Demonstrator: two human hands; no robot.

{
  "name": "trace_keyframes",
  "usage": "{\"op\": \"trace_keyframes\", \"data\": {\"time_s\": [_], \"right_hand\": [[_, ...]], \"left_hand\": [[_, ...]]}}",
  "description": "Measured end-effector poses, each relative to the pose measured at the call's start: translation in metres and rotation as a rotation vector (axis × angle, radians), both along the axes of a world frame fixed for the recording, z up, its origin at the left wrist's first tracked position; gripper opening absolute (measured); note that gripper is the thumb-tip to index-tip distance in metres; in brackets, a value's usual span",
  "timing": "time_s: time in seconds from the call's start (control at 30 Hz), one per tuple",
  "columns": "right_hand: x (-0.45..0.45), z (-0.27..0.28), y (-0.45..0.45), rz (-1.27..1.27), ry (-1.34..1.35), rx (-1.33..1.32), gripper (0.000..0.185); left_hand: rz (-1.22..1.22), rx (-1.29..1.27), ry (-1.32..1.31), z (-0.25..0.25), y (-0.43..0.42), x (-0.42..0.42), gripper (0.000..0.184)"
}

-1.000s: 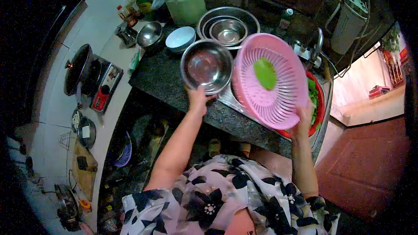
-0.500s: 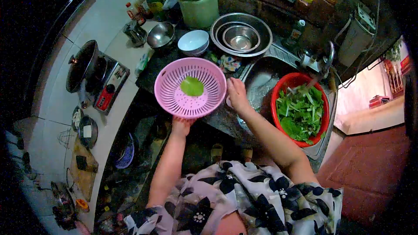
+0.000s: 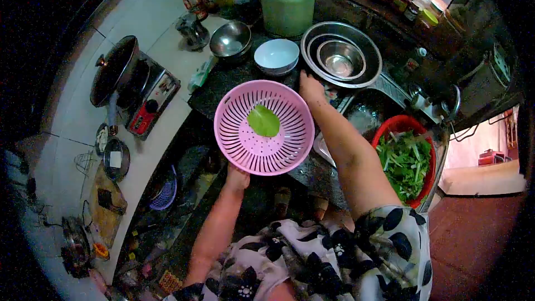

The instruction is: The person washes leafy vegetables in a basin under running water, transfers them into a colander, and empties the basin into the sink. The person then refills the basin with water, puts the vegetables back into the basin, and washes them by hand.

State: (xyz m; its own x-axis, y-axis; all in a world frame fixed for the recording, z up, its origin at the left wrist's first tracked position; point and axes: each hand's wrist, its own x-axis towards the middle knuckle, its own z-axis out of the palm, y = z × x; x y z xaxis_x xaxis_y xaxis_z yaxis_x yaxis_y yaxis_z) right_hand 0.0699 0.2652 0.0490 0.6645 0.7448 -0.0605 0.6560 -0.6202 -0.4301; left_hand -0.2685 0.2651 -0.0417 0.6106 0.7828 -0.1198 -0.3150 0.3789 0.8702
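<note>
My left hand (image 3: pixel 238 177) is closed on the near underside of a pink colander (image 3: pixel 301 150), its fingers mostly hidden beneath. One green leaf (image 3: pixel 263 121) lies inside the colander. Past the colander's right side, my right hand (image 3: pixel 312 87) reaches down to the dark counter, close to the nested steel bowls (image 3: pixel 341 61) and a white bowl (image 3: pixel 277 56). Its fingertips are in shadow, and I cannot make out whether they grip anything. A red basin (image 3: pixel 428 187) full of leafy greens (image 3: pixel 402 161) sits in the sink to the right, partly behind my right arm.
A steel bowl (image 3: pixel 230 40) and a green container (image 3: pixel 287 8) stand at the back of the counter. The metal sink (image 3: pixel 365 114) is to the right, with a faucet (image 3: pixel 454 100). A portable stove (image 3: pixel 154 100) and a pan (image 3: pixel 116 72) are on the left.
My right hand has moved from beside the colander's right rim to farther back on the counter, near the steel bowls. My left hand still holds the colander with the leaf. The view has shifted.
</note>
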Motion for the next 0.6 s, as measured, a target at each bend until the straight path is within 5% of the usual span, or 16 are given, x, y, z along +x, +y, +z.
{"op": "trace_keyframes", "data": {"time_s": [0.03,0.1,0.17,0.23,0.3,0.37,0.43,0.5,0.6], "right_hand": [[0.004,-0.001,0.002,0.081,-0.045,-0.025,0.03],[0.008,-0.004,-0.001,0.242,-0.133,-0.081,0.026],[0.009,-0.01,-0.007,0.235,-0.191,0.186,0.016],[0.006,-0.009,-0.016,0.158,0.141,0.603,0.015],[-0.002,0.007,-0.034,0.077,0.335,0.751,0.016],[-0.031,0.053,-0.058,0.119,0.309,0.874,0.018],[-0.066,0.088,-0.066,0.379,0.324,0.815,0.02],[-0.08,0.075,-0.051,0.511,0.312,0.383,0.026],[-0.103,0.046,-0.042,0.544,-0.181,0.227,0.025]], "left_hand": [[-0.015,-0.018,-0.023,0.008,0.0,0.004,0.047],[0.04,-0.573,-0.187,0.049,-0.006,0.003,0.047],[-0.112,-0.313,-0.186,0.066,-0.001,0.002,0.047],[0.017,-0.33,-0.103,0.063,0.003,-0.01,0.049],[0.172,-0.349,0.183,0.104,0.0,-0.017,0.074],[0.218,-0.304,0.214,0.138,-0.002,-0.013,0.078],[0.155,-0.155,0.233,0.144,0.0,-0.005,0.063],[0.143,0.011,0.359,0.151,-0.008,0.014,0.05],[0.163,-0.01,0.29,0.141,-0.011,0.032,0.048]]}}
